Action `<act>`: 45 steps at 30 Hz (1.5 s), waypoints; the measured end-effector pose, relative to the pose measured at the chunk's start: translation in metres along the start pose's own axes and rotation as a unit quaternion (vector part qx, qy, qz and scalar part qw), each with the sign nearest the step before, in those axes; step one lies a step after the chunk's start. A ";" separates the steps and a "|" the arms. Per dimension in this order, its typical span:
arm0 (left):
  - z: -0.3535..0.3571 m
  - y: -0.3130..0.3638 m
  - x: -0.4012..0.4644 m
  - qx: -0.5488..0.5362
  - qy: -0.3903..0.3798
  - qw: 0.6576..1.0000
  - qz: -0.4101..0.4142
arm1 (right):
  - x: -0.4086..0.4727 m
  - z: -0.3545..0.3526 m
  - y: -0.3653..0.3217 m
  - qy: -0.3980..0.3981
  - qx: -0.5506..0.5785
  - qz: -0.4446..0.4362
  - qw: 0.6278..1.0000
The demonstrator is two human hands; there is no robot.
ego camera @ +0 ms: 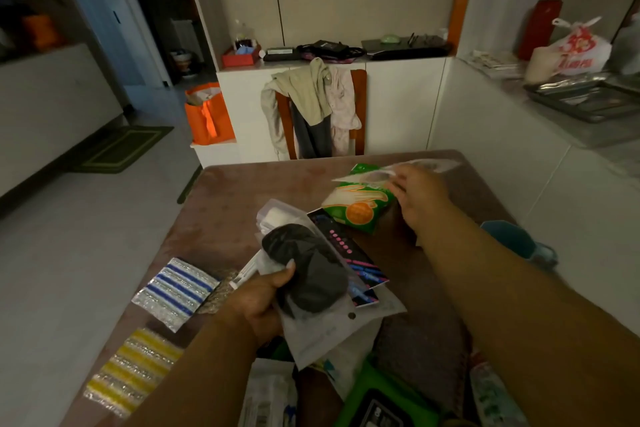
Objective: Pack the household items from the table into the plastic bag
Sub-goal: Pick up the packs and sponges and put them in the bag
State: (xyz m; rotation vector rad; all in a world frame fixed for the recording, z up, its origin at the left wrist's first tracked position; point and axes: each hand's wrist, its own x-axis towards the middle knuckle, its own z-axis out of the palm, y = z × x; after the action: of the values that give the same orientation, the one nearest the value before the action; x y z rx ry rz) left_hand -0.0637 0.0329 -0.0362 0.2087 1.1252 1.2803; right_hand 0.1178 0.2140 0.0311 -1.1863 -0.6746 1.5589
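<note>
My left hand (258, 302) grips a clear plastic bag (322, 326) over the middle of the brown table (221, 218); inside it lie a dark grey rounded item (308, 267) and a white item (277, 217). A black and pink card pack (349, 253) pokes out beside the bag. My right hand (420, 196) reaches to the far right of the table and pinches a clear flat packet (388, 172). That packet lies over a green and orange pack (360, 204).
A blue-striped scrub pad (175, 291) and a yellow-striped one (131, 371) lie at the table's left edge. Green and white packets (374, 399) crowd the near edge. A teal container (512, 241) sits at the right. A chair draped with clothes (311, 107) stands behind the table.
</note>
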 end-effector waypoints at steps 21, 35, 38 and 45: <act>-0.012 0.001 -0.010 0.008 0.022 0.999 -0.031 | -0.057 -0.057 0.050 -0.309 -0.452 0.038 0.836; -0.031 0.024 -0.003 0.095 0.003 0.994 -0.060 | 0.085 -0.008 0.107 0.003 -0.377 0.068 0.924; -0.037 0.022 -0.004 0.083 -0.009 0.995 -0.060 | 0.097 0.005 0.114 0.067 -0.385 0.088 0.916; -0.032 0.019 -0.009 0.057 0.034 0.997 -0.050 | 0.073 0.039 0.054 -0.073 -0.039 0.025 0.996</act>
State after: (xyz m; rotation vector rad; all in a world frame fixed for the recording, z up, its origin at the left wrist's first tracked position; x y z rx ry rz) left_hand -0.0992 0.0178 -0.0343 0.1920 1.2538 1.1421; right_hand 0.0613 0.2698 -0.0275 -1.1622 -0.8130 1.6873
